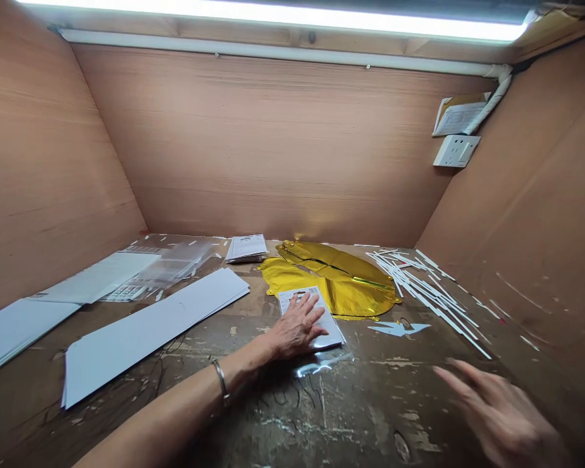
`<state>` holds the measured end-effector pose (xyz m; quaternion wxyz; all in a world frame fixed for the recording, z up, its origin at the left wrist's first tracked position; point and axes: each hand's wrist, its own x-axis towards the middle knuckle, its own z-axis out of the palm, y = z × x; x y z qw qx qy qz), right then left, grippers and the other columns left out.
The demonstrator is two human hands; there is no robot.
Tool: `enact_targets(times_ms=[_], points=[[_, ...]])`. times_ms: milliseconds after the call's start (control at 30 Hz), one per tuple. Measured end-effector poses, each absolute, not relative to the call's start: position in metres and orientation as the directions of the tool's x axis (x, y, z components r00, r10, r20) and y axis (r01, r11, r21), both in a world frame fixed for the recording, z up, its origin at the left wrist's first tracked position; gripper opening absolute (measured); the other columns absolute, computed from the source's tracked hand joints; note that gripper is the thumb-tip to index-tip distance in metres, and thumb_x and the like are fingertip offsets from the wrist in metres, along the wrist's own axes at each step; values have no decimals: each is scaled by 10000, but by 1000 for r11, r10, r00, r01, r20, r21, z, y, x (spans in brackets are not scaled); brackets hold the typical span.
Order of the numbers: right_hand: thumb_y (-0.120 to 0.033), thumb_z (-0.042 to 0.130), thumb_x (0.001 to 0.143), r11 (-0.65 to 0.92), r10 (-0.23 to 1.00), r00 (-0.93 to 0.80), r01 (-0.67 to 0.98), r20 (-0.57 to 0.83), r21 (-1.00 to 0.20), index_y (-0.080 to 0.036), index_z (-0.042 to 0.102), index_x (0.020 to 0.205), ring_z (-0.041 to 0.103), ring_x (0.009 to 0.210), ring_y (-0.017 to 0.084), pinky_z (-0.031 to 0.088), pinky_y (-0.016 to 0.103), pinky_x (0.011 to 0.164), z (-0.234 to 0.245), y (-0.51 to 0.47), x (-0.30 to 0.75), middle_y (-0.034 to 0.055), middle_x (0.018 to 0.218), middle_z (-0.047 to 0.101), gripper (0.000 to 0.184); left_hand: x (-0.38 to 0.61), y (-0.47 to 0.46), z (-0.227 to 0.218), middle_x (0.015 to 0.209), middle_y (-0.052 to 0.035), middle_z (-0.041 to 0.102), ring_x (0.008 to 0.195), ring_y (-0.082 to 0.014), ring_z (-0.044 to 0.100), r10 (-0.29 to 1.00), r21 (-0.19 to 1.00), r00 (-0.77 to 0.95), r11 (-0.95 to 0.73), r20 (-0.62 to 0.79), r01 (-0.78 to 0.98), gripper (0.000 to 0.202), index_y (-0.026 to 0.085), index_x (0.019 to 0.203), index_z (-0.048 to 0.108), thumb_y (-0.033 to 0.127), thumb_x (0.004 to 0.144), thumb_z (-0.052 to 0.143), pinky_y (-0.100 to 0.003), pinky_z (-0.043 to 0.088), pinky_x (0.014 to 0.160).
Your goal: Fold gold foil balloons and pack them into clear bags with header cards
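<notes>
Head view, one moment.

Far left of the left fingers: a pile of white sheets (10, 331) at the bench (370, 403) edge, against the plywood wall. Closer to the fingers, still to their left, a long stack of white card (141, 325) lies diagonally. Beyond that stack, a heap of clear bags (175, 257). Beyond the fingers and slightly left, a small stack of printed leaflets (246, 247) near the back wall.

Left hand (297, 328): palm down, flat on a printed card (329, 322). Fingers (305, 305) extended, slightly apart, pressing on the card's face and gripping nothing. Metal bracelet (220, 380) on the wrist. The card's far end lies over the near edge of a gold foil balloon (341, 279), which is flat and uninflated, just beyond the fingertips. The card's near end rests on the bench.

Right of the left fingers, a pale scrap (400, 328) lies on the bench just beside the balloon's near right edge. Farther right, loose white sticks (429, 289) fan out toward the right wall.

Right hand (497, 416): low right, motion-blurred, empty. Fingers (451, 377) spread apart and pointing left. Contact with the bench cannot be told. The nearest sticks lie just beyond its fingertips; the card is well apart to its left.

High above the right fingers, a white wall socket (455, 151) is on the right wall.
</notes>
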<state>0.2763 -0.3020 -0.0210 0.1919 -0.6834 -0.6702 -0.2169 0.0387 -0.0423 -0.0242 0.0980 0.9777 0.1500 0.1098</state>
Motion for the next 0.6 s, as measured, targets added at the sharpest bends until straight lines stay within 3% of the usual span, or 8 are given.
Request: enact_targets(times_ms=[133, 233, 300, 433, 533, 600], points=[[-90, 406, 781, 254, 858, -266, 963, 440, 86, -283, 494, 1165, 471, 1011, 232, 379, 398, 831, -31, -235, 247, 90, 1144, 525, 439, 7, -64, -5, 1268, -89, 429, 1241, -229, 266, 121, 319, 982, -945, 143, 70, 431, 206, 1171, 454, 463, 841, 351, -402, 144, 1033], [-123, 420, 803, 357, 859, -304, 932, 412, -56, -252, 614, 932, 472, 988, 215, 374, 399, 833, -34, -194, 225, 82, 1095, 541, 267, -8, -75, -7, 1270, -97, 429, 1222, -239, 302, 107, 385, 986, -922, 129, 49, 555, 203, 1207, 428, 516, 752, 484, -388, 154, 1034], [-171, 440, 802, 317, 885, -191, 916, 426, -247, -204, 616, 762, 469, 987, 209, 377, 381, 833, -33, -177, 215, 86, 1084, 529, 184, -9, -78, -15, 1267, -107, 432, 1214, -250, 313, 139, 422, 978, -905, 155, 61, 597, 184, 1178, 462, 526, 697, 551, -390, 146, 1037], [-200, 488, 727, 28, 954, 177, 750, 242, -660, -172, 515, 557, 517, 877, 191, 393, 319, 768, -28, -159, 203, 73, 933, 568, 175, 2, -76, -33, 1027, -47, 613, 1044, -176, 502, 346, 587, 902, -798, 258, 138, 256, 185, 911, 616, 333, 842, 419, -333, 245, 1003], [-218, 492, 672, -132, 943, 317, 643, 105, -754, -184, 451, 507, 513, 625, 169, 388, 295, 605, -30, -150, 197, 18, 612, 547, 173, 8, -74, -41, 840, -11, 659, 869, -133, 585, 505, 726, 807, -672, 305, 146, 244, 180, 744, 638, 200, 834, 412, -283, 332, 940], [-206, 485, 642, -151, 935, 343, 610, 87, -778, -192, 439, 570, 485, 526, 147, 370, 266, 513, -37, -145, 196, -20, 521, 497, 87, 8, -75, -43, 782, -7, 660, 802, -129, 598, 545, 779, 776, -617, 317, 114, 175, 171, 682, 634, 168, 781, 490, -266, 383, 887]])
